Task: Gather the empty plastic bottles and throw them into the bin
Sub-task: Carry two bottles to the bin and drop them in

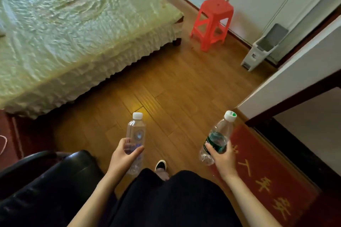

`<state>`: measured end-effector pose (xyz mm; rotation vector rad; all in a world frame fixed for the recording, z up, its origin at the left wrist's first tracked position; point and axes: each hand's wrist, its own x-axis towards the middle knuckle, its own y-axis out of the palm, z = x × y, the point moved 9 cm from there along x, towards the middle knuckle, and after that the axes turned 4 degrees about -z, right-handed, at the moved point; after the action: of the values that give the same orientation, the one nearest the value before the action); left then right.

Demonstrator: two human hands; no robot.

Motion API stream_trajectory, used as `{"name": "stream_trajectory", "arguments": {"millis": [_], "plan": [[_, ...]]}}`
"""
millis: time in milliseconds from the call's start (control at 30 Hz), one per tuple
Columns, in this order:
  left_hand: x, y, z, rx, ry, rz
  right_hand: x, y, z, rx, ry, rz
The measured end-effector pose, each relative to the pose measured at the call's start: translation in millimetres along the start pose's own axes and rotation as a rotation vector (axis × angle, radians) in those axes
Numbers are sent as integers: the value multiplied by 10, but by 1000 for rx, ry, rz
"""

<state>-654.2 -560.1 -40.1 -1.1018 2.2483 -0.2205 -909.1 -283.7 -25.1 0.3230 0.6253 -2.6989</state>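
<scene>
**One bottle in each grip, bin far ahead**

A bed under a crinkled pale-green cover (73,33) fills the space ahead and to the left of the left grip (125,155). The brown wooden plank floor (175,88) lies below both grips. A black leather seat (55,180) sits just to the left of the left grip, and a red doormat with gold characters (267,180) lies below and to the right of the right grip (223,156). A red plastic stool (212,22) stands well ahead, between the two grips. The white plastic bin with a raised grey lid (262,48) stands against the wall, well ahead and to the right of the right grip.

The left grip is curled round the lower half of a clear plastic bottle with a white cap (136,131), held cap-forward. The right grip wraps round a clear plastic bottle with a dark green label (219,134), tilted, its cap pointing ahead and right. A black-and-white shoe (160,165) shows between the grips.
</scene>
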Motion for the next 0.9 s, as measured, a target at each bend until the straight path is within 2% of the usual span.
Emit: {"name": "stream_trajectory", "arguments": {"millis": [167,433,633,900], "plan": [[939,497,-999,54,100,143,647,-110,163,1,64,-92],[2175,1741,-2006,122,91,267,1989,-504,14,-61,217,-222],[3054,2458,-2894,165,90,274,3340,-827,385,-66,235,-234],[4205,2834,-3792,199,63,212,5219,-941,1279,44,133,-189]]}}
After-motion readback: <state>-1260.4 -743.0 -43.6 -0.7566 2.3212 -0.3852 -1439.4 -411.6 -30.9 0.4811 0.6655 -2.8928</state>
